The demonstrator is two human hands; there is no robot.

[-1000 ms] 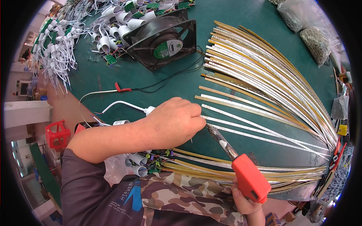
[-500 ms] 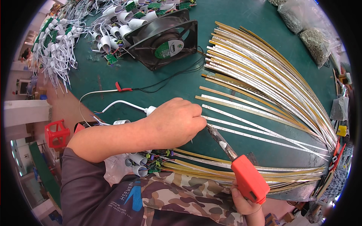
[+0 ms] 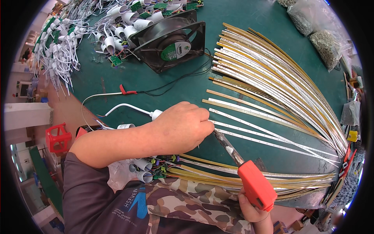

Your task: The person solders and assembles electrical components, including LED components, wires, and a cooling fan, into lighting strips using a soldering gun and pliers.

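Observation:
My left hand (image 3: pixel 183 126) is closed in a pinch, knuckles up, above the mat; whatever is in its fingers is hidden from view. A white cable (image 3: pixel 128 105) with a white cap (image 3: pixel 156 114) runs in under the hand, and a thin wire tip pokes out below it. My right hand (image 3: pixel 249 208) grips a red-handled soldering iron (image 3: pixel 256 183). The iron's dark, worn barrel slants up to the left, its tip at my left fingertips. White LED strips (image 3: pixel 257 136) reach from beside those fingers toward the right.
A black fan (image 3: pixel 171 43) stands beyond my left hand, near heaped white housings with green boards (image 3: pixel 111 45). Many white and yellow strips (image 3: pixel 269 74) lie fanned across the green table (image 3: pixel 233 11). More strips (image 3: pixel 296 179) lie close to my body. Bags of small parts (image 3: pixel 325 45) sit far right.
The soldering iron's handle has shifted very slightly up and left with my right hand. My left hand stays nearly in place.

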